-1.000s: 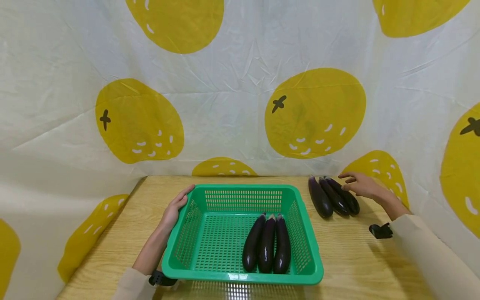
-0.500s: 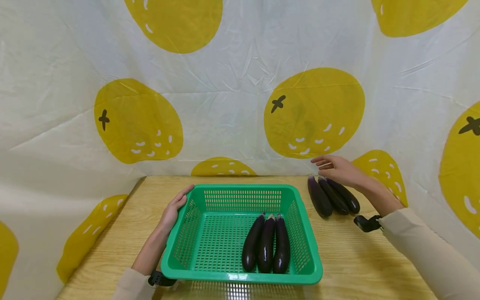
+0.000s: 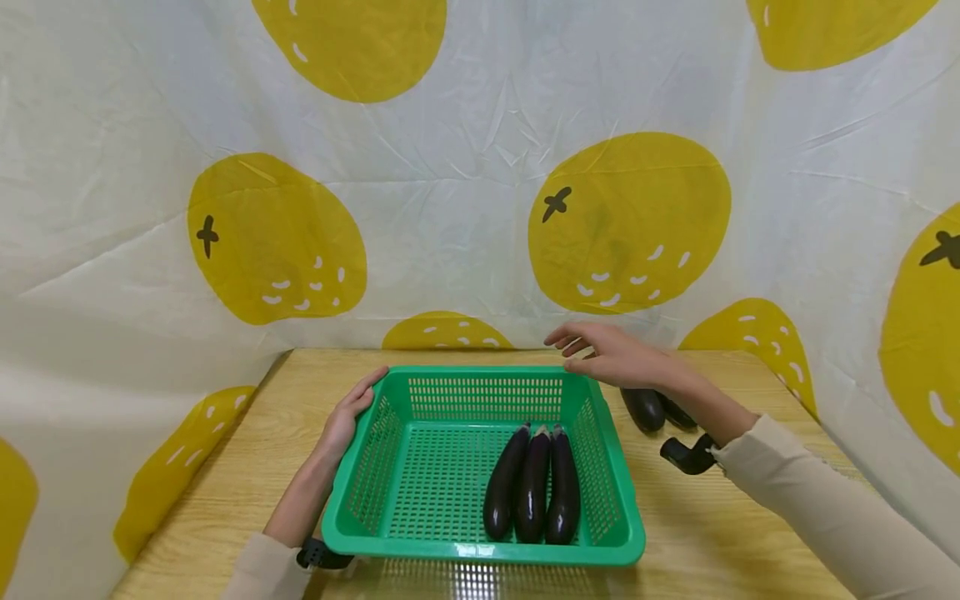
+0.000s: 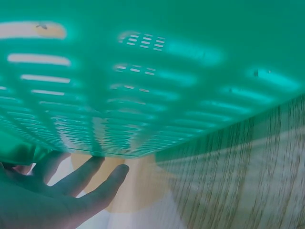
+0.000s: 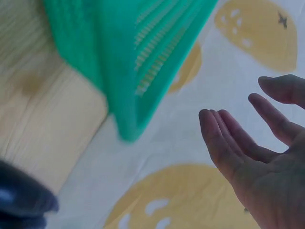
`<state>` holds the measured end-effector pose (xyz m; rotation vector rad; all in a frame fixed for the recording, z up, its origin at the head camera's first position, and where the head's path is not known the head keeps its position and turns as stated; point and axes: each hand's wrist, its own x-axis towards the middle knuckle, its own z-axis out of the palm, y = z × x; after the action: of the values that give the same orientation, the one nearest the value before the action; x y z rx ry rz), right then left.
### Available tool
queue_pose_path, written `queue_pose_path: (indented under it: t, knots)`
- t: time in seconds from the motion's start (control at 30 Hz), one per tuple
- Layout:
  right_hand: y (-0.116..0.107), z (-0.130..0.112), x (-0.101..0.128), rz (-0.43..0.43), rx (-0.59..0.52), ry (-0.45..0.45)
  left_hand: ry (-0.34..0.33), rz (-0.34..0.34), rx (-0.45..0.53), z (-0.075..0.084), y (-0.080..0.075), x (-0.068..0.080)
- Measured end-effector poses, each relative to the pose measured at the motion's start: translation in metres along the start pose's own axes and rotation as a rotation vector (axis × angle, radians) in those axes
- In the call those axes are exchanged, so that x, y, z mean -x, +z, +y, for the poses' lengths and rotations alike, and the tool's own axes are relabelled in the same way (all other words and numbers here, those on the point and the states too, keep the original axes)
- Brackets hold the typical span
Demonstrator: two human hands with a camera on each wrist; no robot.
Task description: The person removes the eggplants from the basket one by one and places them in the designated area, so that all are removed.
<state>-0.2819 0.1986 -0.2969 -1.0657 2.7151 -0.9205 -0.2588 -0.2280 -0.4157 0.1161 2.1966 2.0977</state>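
From the head view, the left hand rests flat against the green basket holding three eggplants, the right hand hovers empty over its far corner; both wrist views show relaxed fingers

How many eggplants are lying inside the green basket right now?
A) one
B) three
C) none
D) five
B: the head view shows three dark purple eggplants lying side by side on the floor of the green basket, towards its right side; the others lie outside it on the table.
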Motion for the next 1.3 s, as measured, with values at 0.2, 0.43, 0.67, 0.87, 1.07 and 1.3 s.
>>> queue_pose_path:
  t: [0.2, 0.43, 0.67, 0.87, 1.07, 1.3]
  knots:
    - [0.022, -0.022, -0.013, -0.133, -0.085, 0.015, -0.010, 0.014, -0.001, 0.000, 0.000, 0.002]
    - [0.048, -0.040, -0.029, -0.261, -0.295, 0.183, -0.007, 0.014, -0.019, 0.000, 0.000, -0.001]
    - [0.066, -0.051, -0.037, -0.352, -0.351, 0.332, -0.030, 0.029, -0.031, 0.000, 0.001, 0.000]
    - [0.082, -0.053, -0.041, -0.438, -0.386, 0.382, -0.013, 0.007, -0.015, 0.000, 0.001, 0.001]
    - [0.096, -0.056, -0.046, -0.475, -0.386, 0.427, -0.009, 0.005, -0.015, -0.002, 0.000, 0.001]
    - [0.105, -0.053, -0.049, -0.532, -0.347, 0.430, -0.011, 0.000, 0.006, -0.001, 0.000, -0.001]
